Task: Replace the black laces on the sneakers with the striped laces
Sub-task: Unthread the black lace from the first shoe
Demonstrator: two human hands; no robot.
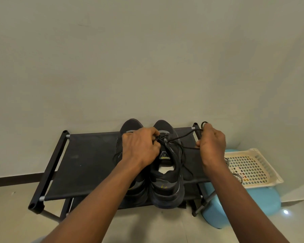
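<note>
Two black sneakers stand side by side on a black shoe rack (88, 160), toes toward the wall. The right sneaker (167, 183) is in full view; the left sneaker (130, 124) is mostly hidden under my left arm. My left hand (140, 148) grips the black lace (186, 135) at the right sneaker's upper eyelets. My right hand (211, 144) holds the other stretch of that lace, pulled out taut to the right, with a loop showing above my fist. Striped laces (227, 162) lie at the left edge of a cream basket.
The cream plastic basket (263, 165) sits on a light blue stool (239, 207) just right of the rack. A pale wall rises directly behind the rack. Tiled floor lies in front and to the left.
</note>
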